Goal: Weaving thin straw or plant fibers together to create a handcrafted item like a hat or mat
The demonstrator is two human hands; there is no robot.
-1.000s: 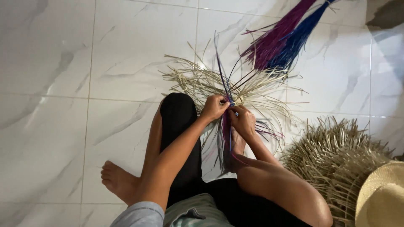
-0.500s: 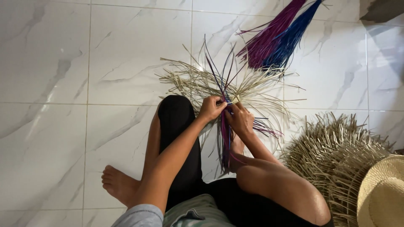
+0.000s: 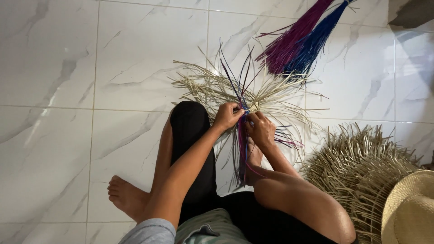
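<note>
We sit on a white marbled tile floor. Between our knees, our left hand and right hand both pinch shut on the small woven start, pale straw strands fanning out with blue and purple ones. Since a second ago, the hands have barely shifted. Fingertips hide the weave; beyond lie dyed bundles

Glossy white marble-veined floor tiles

head view looks straight down (fairly near).
</note>
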